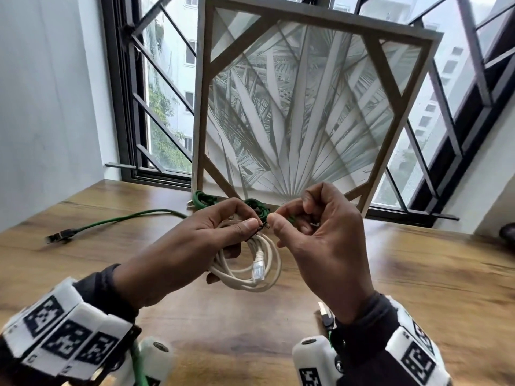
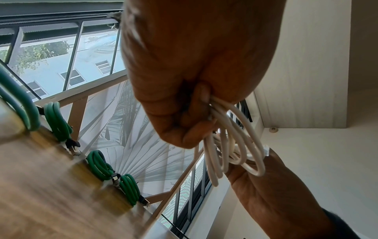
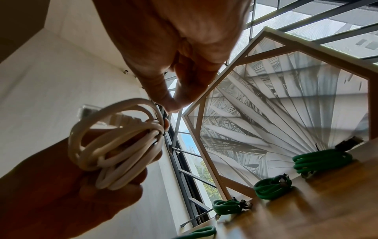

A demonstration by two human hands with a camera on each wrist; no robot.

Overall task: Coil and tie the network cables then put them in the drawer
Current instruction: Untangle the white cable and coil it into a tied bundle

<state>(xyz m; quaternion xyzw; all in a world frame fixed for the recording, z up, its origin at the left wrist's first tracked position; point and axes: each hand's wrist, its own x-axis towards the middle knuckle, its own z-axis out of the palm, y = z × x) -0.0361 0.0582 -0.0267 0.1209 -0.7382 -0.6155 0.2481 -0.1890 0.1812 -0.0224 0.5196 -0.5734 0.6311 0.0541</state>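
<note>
White cable coil (image 1: 250, 263) in L hand (image 1: 195, 240)

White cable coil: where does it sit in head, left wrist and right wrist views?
Head: white cable coil centre, gripped by the left hand.
Left wrist: coil right of centre, hanging below the fingers.
Right wrist: coil lower left.
Shared landmark: framed palm-leaf picture.

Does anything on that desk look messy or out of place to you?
One thing: a green network cable trails uncoiled across the wooden desk at the left, its dark plug lying loose, while the other green cables sit in neat coils by the framed palm-leaf picture. Nothing looks damaged.
</note>
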